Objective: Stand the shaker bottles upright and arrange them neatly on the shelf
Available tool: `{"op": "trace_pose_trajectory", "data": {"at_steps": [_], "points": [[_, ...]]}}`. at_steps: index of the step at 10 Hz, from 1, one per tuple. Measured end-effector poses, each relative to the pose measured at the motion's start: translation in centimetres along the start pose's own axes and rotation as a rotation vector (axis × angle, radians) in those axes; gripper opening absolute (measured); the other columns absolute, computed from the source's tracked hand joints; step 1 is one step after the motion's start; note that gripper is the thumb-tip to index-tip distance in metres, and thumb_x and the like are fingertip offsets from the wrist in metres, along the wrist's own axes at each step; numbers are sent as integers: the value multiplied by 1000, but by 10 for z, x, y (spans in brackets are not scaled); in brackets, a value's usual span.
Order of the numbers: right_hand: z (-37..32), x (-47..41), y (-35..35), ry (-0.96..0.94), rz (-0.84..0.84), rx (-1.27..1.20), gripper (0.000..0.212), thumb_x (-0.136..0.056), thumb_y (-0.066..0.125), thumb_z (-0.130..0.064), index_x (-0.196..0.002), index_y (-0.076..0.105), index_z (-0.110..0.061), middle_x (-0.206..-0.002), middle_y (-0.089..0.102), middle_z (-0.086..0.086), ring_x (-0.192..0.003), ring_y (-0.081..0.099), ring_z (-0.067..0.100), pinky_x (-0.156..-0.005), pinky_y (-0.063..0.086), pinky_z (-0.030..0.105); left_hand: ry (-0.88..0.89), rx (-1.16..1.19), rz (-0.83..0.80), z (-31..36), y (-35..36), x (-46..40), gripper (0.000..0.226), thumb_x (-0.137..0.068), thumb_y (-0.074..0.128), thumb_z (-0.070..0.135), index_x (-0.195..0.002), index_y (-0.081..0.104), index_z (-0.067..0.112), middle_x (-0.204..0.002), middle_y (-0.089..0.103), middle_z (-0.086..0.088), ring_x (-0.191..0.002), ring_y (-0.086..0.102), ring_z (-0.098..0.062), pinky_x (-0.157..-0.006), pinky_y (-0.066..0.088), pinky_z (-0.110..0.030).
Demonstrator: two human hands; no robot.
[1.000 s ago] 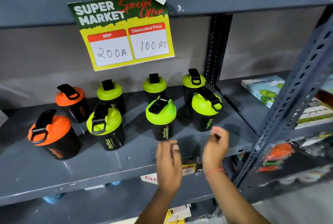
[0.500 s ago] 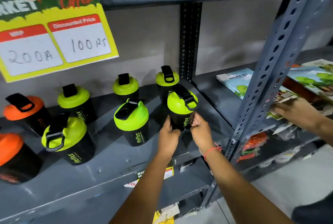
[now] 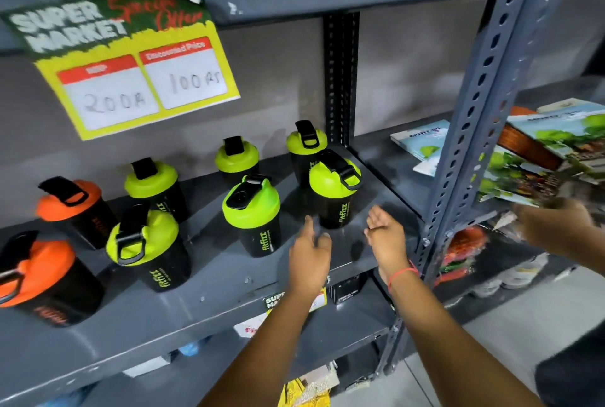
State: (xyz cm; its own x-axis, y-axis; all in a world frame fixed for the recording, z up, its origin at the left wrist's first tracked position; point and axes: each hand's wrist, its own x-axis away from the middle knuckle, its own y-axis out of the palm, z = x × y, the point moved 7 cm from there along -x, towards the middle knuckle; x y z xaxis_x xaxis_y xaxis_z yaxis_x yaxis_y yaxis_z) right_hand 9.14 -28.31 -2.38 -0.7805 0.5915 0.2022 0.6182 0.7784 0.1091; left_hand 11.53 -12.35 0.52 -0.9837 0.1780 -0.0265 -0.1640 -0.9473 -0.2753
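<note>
Several black shaker bottles stand upright in two rows on the grey shelf [image 3: 209, 305]. Two at the left have orange lids [image 3: 70, 200], the others green lids. The front-right green-lidded shaker [image 3: 334, 194] stands near the shelf's right end. My left hand [image 3: 309, 256] hovers just in front of it to the left, fingers apart and empty. To the shaker's right my right hand [image 3: 386, 236] is open too, a red thread on its wrist. Neither hand touches the bottle. Another green-lidded shaker [image 3: 253, 216] stands left of my left hand.
A yellow price sign [image 3: 137, 69] hangs from the shelf above. A perforated grey upright [image 3: 471, 131] borders the shelf on the right. Beyond it another person's hand [image 3: 556, 223] handles books [image 3: 422, 144] on the neighbouring shelf. Small labels hang on the shelf's front edge.
My hands came up and clasped the front-right green shaker half a second ago, then let go and drew back a little. The view swung right, then back left.
</note>
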Motion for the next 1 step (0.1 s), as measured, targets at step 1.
{"op": "trace_pose_trajectory", "data": {"at_steps": [1], "points": [[15, 30, -8, -19, 136, 19, 57, -84, 27, 23, -135, 42, 3, -140, 49, 19, -128, 49, 28, -114, 34, 40, 75, -201, -101, 8, -11, 43, 50, -93, 47, 19, -139, 30, 12, -89, 63, -9, -84, 55, -24, -72, 37, -28]]}}
